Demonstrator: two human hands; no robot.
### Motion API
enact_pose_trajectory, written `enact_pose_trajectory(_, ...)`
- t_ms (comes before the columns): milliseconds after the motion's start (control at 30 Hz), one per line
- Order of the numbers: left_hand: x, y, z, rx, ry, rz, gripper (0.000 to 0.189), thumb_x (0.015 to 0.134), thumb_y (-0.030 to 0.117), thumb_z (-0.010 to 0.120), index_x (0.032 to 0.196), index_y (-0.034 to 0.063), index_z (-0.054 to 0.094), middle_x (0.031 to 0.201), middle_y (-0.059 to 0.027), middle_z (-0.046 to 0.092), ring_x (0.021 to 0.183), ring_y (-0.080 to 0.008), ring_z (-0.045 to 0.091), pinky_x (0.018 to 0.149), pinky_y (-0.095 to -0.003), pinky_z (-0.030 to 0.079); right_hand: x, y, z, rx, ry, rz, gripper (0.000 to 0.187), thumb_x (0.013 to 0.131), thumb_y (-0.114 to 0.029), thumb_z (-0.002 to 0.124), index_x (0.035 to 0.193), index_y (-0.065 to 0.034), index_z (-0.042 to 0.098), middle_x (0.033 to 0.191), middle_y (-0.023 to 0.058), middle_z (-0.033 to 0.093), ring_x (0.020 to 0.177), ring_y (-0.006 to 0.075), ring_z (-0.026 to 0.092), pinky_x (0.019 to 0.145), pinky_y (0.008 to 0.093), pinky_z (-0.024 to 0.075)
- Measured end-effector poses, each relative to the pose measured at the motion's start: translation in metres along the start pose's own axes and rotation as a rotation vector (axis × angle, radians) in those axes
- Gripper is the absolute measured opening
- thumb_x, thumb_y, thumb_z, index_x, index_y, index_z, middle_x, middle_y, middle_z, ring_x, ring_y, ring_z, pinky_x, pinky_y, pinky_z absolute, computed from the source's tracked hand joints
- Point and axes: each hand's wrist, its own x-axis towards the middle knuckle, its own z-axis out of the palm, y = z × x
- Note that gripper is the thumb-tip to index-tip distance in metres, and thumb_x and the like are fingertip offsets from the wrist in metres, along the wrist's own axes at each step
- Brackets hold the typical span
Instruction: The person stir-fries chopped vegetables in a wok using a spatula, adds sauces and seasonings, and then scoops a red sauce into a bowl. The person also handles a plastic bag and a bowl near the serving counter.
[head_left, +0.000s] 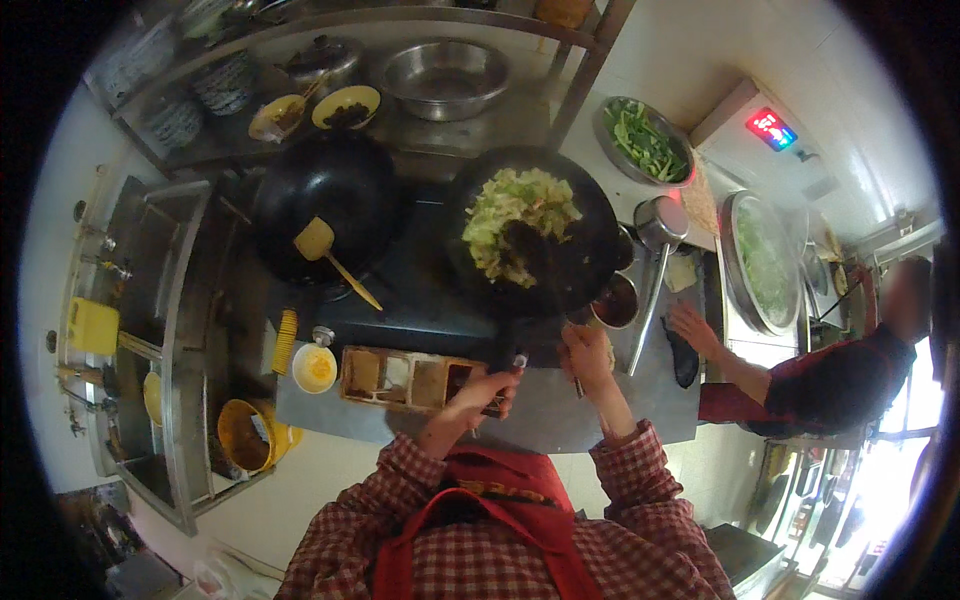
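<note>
My left hand is closed around the handle of a dark wok. Chopped pale green vegetables lie in the wok's upper left part. To the right, my right hand is curled around a thin metal handle, below a bowl of dark liquid; the tool's far end cannot be made out. A partitioned seasoning box stands beside my left hand, partly behind it. A second wok on the left has a yellowish spatula lying in it, its handle over the rim.
A co-worker's hand is over the counter at right, near a dark elongated item. A long-handled metal ladle lies between us. Leafy greens fill a metal bowl. A small white bowl sits at the counter's left; a yellow bucket stands below.
</note>
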Motion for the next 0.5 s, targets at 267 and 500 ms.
enact_pose_trajectory(267, 0.002, -0.001, -0.001, -0.020, 0.026, -0.030, 0.021, 0.086, 0.015, 0.062, 0.106, 0.0096, 0.059, 0.065, 0.0018, 0.048, 0.047, -0.0110, 0.046, 0.041, -0.0285, 0.039, 0.087, -0.048, -0.030, 0.024, 0.038, -0.164, 0.029, 0.094, -0.014, 0.050, 0.069, 0.0000, 0.057, 0.057, 0.0030, 0.052, 0.049, 0.0122, 0.053, 0.040, 0.0279, 0.0391)
enact_pose_trajectory(500, 0.003, -0.005, -0.002, 0.000, -0.013, 0.005, 0.020, 0.086, 0.014, 0.062, 0.104, 0.0086, 0.055, 0.065, 0.0009, 0.047, 0.046, -0.0117, 0.044, 0.041, -0.0293, 0.039, 0.038, -0.055, 0.002, -0.254, -0.070, -0.446, 0.019, 0.091, -0.015, 0.055, 0.090, 0.0024, 0.062, 0.060, 0.0116, 0.056, 0.051, 0.0259, 0.056, 0.048, 0.0360, 0.0427)
